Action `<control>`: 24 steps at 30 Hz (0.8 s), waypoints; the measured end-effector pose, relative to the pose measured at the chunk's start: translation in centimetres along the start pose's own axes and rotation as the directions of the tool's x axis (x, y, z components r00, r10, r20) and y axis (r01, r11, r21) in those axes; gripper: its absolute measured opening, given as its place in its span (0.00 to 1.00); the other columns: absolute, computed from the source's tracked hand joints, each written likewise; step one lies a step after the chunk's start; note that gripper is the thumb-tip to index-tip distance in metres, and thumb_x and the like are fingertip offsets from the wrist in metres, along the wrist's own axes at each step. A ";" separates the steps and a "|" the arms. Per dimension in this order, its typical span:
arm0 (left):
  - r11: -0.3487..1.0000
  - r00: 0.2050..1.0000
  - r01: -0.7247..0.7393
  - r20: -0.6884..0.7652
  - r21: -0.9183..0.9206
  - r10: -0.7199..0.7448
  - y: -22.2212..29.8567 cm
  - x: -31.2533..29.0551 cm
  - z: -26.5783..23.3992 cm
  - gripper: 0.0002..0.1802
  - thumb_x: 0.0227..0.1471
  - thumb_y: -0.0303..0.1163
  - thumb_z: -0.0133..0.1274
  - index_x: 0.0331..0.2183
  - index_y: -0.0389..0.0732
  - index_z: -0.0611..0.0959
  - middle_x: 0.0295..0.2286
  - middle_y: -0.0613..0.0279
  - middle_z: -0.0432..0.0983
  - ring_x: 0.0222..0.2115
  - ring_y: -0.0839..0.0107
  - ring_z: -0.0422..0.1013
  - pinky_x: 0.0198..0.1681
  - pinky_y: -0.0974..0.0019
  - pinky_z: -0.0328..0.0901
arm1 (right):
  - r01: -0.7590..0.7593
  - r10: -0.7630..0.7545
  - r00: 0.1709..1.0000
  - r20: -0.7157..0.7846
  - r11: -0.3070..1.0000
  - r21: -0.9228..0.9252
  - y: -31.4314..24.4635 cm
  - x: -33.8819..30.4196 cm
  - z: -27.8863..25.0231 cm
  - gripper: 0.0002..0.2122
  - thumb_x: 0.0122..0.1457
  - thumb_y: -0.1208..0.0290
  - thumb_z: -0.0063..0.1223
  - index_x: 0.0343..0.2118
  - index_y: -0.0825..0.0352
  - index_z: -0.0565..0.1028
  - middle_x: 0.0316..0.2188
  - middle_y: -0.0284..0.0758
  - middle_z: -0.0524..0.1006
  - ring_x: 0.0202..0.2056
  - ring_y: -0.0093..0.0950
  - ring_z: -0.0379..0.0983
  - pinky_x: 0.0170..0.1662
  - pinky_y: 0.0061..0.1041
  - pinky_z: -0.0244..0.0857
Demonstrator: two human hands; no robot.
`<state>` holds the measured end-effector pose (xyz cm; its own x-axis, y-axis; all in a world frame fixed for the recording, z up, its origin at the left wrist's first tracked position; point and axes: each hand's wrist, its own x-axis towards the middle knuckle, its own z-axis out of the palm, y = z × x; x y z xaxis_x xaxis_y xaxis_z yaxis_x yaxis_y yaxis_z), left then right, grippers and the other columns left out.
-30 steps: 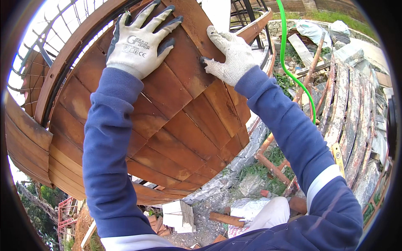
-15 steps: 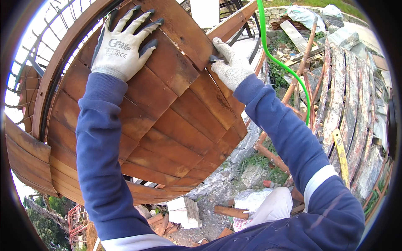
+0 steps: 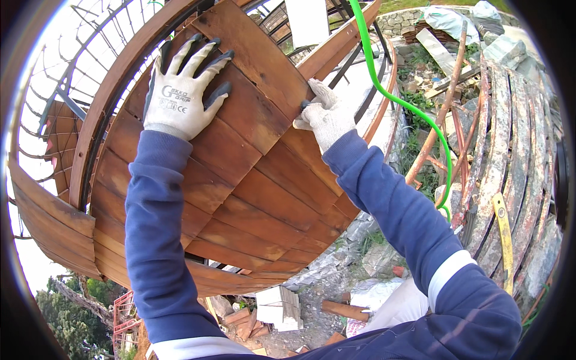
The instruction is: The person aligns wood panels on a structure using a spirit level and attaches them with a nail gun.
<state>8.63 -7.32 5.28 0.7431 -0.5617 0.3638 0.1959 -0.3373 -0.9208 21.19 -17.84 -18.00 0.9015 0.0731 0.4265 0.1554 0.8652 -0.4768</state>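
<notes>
Head view: touching a brown board (image 3: 257, 48), upper centre.
Resting a spread left hand (image 3: 180, 99) on brown panelling (image 3: 231, 153), upper left; curling right hand (image 3: 331, 118) at the board's lower corner, cannot tell whether pinching.

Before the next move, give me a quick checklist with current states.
1. Left hand spread over the brown boards: ok.
2. Right hand at the lower corner of the upper board: ok.
3. Both hands gloved: ok.
4. Green hose apart from the right hand in view: ok.
5. Upper board fastened: cannot tell.
6. Yellow level in hand: not ok; it is off at the right.
</notes>
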 end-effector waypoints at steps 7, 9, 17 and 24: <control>1.000 1.000 -0.013 -0.013 -0.029 0.012 -0.1 -0.1 0.1 0.34 0.53 0.45 0.61 0.62 0.60 0.73 0.64 0.66 0.61 0.67 0.58 0.53 0.72 0.42 0.39 | 0.004 -0.003 1.000 0.030 1.000 -0.030 0.0 0.3 -0.5 0.26 0.61 0.83 0.46 0.64 0.72 0.64 0.32 0.35 0.72 0.30 0.24 0.76 0.35 0.23 0.79; 1.000 0.999 -0.021 -0.033 -0.011 0.021 -0.2 0.0 0.3 0.35 0.53 0.44 0.61 0.62 0.60 0.73 0.65 0.66 0.61 0.67 0.59 0.53 0.72 0.43 0.39 | 0.026 -0.025 0.999 0.033 0.999 -0.048 0.2 0.3 -0.7 0.26 0.60 0.84 0.46 0.64 0.72 0.64 0.33 0.35 0.72 0.30 0.24 0.76 0.35 0.23 0.79; 0.998 0.995 -0.024 -0.097 0.056 0.029 -0.3 0.0 0.8 0.32 0.56 0.48 0.59 0.61 0.60 0.74 0.62 0.66 0.66 0.65 0.60 0.58 0.72 0.45 0.41 | 0.017 -0.014 0.997 0.073 0.999 -0.043 0.3 0.1 -0.9 0.28 0.61 0.85 0.47 0.66 0.70 0.61 0.36 0.37 0.73 0.34 0.26 0.77 0.37 0.23 0.78; 1.000 0.995 -0.029 -0.099 -0.003 0.029 -0.3 0.0 1.1 0.33 0.54 0.45 0.60 0.61 0.60 0.74 0.63 0.65 0.65 0.66 0.61 0.56 0.72 0.46 0.42 | 0.017 0.005 0.995 0.097 0.974 -0.228 1.1 -8.1 -5.0 0.31 0.62 0.82 0.52 0.68 0.64 0.60 0.41 0.39 0.78 0.38 0.24 0.77 0.43 0.24 0.76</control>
<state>9.22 -6.39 5.44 0.6815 -0.6431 0.3494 0.1723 -0.3230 -0.9306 16.12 -19.96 -25.84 0.8590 0.1252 0.4964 0.2587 0.7305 -0.6320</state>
